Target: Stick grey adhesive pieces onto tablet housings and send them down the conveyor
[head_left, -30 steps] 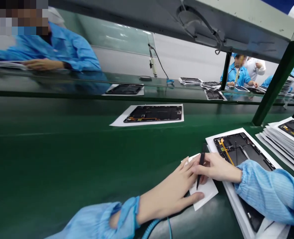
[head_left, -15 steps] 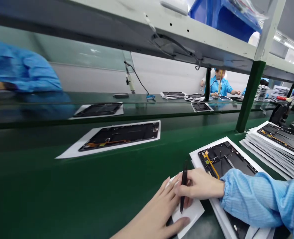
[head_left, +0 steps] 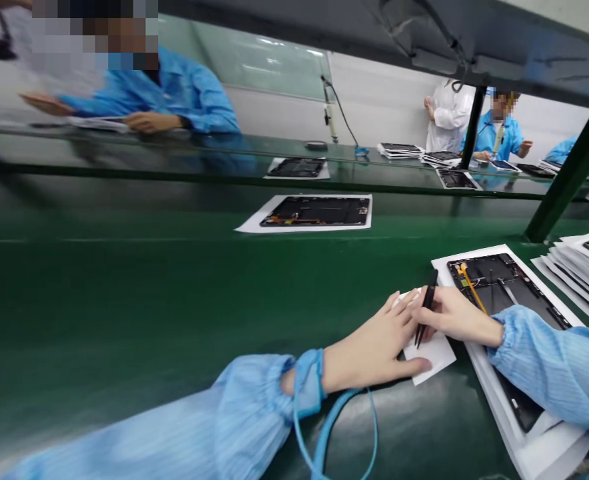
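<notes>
The left hand (head_left: 377, 348) stays spread on white paper (head_left: 438, 355) while the right hand (head_left: 457, 315) pinches tweezers (head_left: 428, 299), tips now parted.

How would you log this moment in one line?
left hand: on white sheet; right hand: holds black tweezers; right sleeve: over open device

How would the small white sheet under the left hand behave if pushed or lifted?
The white sheet looks thin, so it is probably light and may bend when lifted. The green table looks glossy, so the sheet might slide, though the left hand resting on it probably steadies it.
</notes>
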`<action>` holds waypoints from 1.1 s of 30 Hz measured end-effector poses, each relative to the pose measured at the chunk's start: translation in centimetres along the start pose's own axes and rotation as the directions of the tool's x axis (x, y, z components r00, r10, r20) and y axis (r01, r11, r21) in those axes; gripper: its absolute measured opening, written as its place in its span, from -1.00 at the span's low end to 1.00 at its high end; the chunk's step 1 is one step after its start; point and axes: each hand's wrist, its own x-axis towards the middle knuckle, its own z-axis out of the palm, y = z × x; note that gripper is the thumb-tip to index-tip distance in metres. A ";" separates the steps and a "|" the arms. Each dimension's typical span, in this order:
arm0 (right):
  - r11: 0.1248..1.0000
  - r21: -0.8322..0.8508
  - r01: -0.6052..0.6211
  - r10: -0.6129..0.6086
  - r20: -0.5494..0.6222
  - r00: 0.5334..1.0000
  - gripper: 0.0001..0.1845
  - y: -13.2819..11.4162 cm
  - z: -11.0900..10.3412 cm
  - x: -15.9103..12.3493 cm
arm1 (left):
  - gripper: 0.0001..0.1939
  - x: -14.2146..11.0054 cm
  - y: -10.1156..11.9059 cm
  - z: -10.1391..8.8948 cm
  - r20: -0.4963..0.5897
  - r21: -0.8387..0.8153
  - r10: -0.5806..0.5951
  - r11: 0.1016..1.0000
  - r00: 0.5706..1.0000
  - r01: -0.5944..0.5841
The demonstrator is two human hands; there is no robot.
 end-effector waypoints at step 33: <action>0.989 -0.124 0.080 -0.082 -0.015 0.996 -0.89 -0.8 0.1 -0.5 | -0.35 -0.2 0.7 -0.5 0.029 0.052 0.010 0.999 1.000 -0.011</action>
